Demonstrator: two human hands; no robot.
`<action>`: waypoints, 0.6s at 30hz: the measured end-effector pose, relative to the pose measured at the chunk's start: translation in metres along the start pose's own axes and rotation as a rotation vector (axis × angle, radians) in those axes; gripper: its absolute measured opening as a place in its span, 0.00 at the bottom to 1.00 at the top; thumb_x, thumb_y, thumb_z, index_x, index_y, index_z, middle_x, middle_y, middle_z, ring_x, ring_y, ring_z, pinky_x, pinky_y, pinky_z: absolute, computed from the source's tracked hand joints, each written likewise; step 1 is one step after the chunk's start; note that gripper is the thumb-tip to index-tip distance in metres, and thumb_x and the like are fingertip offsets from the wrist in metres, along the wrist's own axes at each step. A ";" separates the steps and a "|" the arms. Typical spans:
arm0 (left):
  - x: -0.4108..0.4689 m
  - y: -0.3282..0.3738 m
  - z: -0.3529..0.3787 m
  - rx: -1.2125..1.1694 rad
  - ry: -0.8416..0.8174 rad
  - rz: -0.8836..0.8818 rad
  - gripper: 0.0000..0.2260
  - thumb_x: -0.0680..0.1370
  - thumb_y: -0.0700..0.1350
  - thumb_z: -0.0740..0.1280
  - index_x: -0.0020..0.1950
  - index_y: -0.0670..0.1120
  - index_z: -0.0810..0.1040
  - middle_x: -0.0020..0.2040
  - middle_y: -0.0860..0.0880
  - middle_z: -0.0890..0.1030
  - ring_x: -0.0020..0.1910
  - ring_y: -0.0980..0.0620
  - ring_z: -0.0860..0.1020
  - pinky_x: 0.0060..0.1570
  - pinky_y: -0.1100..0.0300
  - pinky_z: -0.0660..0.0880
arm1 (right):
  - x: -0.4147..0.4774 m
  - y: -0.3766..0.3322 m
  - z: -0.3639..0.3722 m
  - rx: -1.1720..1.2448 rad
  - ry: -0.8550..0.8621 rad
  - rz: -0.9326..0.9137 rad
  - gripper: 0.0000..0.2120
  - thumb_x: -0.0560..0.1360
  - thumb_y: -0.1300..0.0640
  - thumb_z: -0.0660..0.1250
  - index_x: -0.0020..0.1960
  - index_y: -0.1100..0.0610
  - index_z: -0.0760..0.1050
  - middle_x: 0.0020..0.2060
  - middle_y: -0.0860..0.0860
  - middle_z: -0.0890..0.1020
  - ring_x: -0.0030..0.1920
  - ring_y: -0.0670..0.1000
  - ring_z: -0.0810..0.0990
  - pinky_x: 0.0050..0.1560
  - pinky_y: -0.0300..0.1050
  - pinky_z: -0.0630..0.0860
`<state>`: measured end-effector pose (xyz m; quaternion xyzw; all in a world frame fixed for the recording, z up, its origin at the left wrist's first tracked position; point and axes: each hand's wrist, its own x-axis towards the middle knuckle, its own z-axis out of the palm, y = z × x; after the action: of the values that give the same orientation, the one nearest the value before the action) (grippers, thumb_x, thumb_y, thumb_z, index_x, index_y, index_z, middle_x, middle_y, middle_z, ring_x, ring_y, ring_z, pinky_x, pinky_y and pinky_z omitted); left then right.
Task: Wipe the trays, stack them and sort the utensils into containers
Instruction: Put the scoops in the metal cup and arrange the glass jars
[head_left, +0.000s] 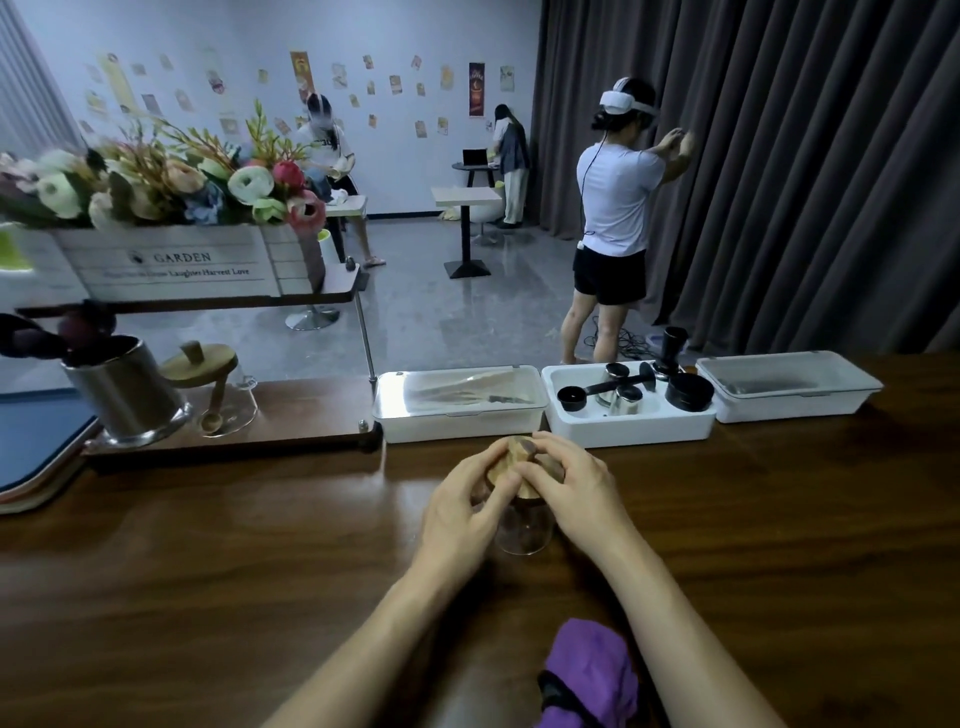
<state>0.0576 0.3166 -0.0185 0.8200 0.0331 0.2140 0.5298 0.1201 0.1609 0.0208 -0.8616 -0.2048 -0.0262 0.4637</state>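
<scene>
1. From my remote seat I saw a clear glass jar (522, 535) capped with a round wooden lid (511, 457).
2. It stood upright, its long axis vertical and the lid on top, mid-bench (208, 571) and toward the far edge.
3. The left hand (462, 512) and the right hand (574, 486) had their fingers (488, 465) curled round the lid.
4. A purple cloth (592, 667) lay at the near edge.

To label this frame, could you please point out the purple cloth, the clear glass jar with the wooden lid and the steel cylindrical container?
purple cloth (592, 670): head view, middle of fabric.
clear glass jar with the wooden lid (523, 534): head view, lower glass wall.
steel cylindrical container (127, 397): head view, side wall.
</scene>
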 end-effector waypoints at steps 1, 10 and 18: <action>0.000 -0.001 -0.001 0.010 -0.019 -0.009 0.20 0.80 0.59 0.69 0.72 0.58 0.76 0.66 0.63 0.79 0.64 0.62 0.77 0.63 0.52 0.78 | 0.000 0.002 0.002 0.016 0.006 0.001 0.14 0.76 0.48 0.73 0.61 0.46 0.80 0.53 0.32 0.80 0.57 0.38 0.79 0.55 0.27 0.71; -0.005 0.012 -0.008 -0.003 -0.049 -0.098 0.20 0.80 0.52 0.71 0.72 0.59 0.75 0.64 0.58 0.81 0.62 0.63 0.78 0.60 0.64 0.76 | -0.005 0.009 0.005 0.141 -0.015 0.004 0.17 0.77 0.51 0.72 0.66 0.45 0.79 0.67 0.40 0.77 0.67 0.37 0.72 0.69 0.38 0.69; -0.025 0.009 -0.002 -0.077 0.029 -0.208 0.29 0.78 0.54 0.73 0.78 0.61 0.67 0.63 0.59 0.82 0.62 0.66 0.79 0.63 0.67 0.75 | -0.043 0.024 0.011 0.336 0.081 0.151 0.24 0.77 0.48 0.70 0.72 0.48 0.73 0.60 0.42 0.81 0.53 0.29 0.78 0.53 0.26 0.73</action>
<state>0.0325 0.3070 -0.0176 0.7880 0.1177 0.1708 0.5797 0.0886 0.1444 -0.0144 -0.7832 -0.1224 0.0085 0.6096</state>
